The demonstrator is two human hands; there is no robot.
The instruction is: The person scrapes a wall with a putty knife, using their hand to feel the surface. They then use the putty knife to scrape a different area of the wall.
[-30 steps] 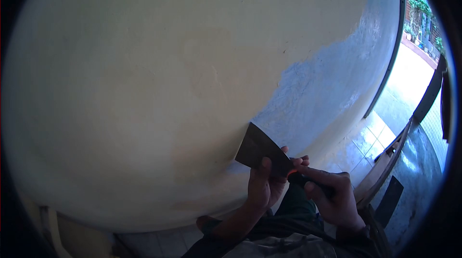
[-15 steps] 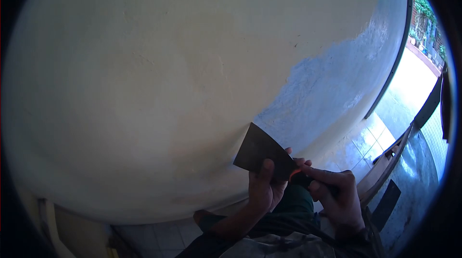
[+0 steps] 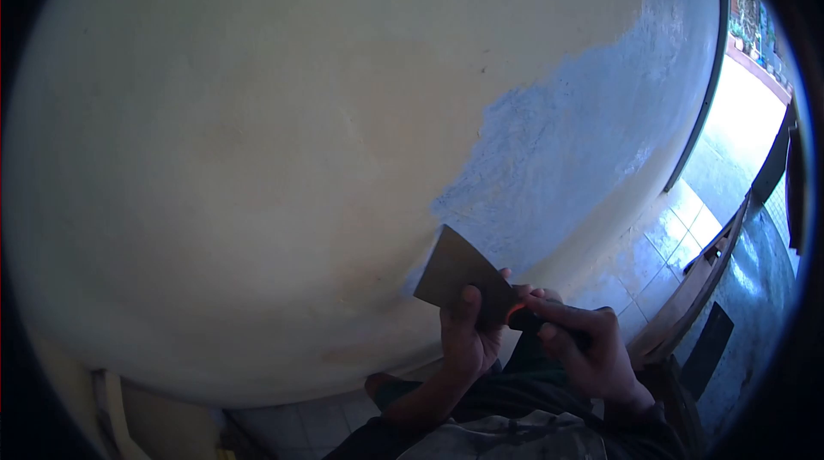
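Observation:
A wide putty knife (image 3: 455,269) with a dark handle and an orange ring lies across both hands, its flat blade pointing up and left. My left hand (image 3: 470,335) grips the blade near its base, thumb on the face. Around the handle, my right hand (image 3: 592,344) is closed, index finger stretched along it toward the blade. Behind the blade rises a large cream wall (image 3: 257,160), with a bluish-white patch (image 3: 558,151) of rough texture at its right. Whether the blade touches the wall I cannot tell.
Tiled floor (image 3: 657,245) shows at the right beyond the wall's edge. A dark flat piece (image 3: 707,350) and a curved board (image 3: 687,310) are at the lower right. Plants stand outside at the upper right. A wooden piece (image 3: 120,417) is at the lower left.
The view has shifted, so the wall patch appears farther left. Both hands still hold the putty knife, and its blade face looks lighter and slightly turned.

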